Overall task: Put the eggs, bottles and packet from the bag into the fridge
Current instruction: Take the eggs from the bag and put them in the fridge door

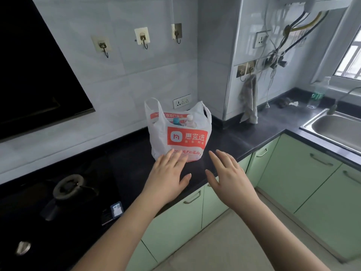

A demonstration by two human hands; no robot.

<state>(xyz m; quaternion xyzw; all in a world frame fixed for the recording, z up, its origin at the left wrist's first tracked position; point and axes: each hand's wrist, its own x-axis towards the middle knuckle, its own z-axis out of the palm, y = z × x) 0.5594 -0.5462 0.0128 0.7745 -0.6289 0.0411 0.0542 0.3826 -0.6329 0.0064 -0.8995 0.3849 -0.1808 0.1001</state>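
A white plastic bag [162, 133] with an orange printed panel stands upright on the black countertop [244, 141]. Inside its open mouth I see a bottle with a blue cap [176, 121] and a bottle with a white cap [189, 120]. Eggs and a packet are not visible. My left hand [169, 176] is stretched out flat, its fingertips over the bag's lower front. My right hand [227, 173] is spread just right of the bag, not touching it. Both hands hold nothing. No fridge is in view.
A gas hob [67, 185] lies to the left, with a small phone-like device [116, 209] near the counter's front edge. A steel sink [336, 126] sits at the right. Green cabinet doors [304, 173] run below the counter. A cloth [250, 100] hangs from wall hooks.
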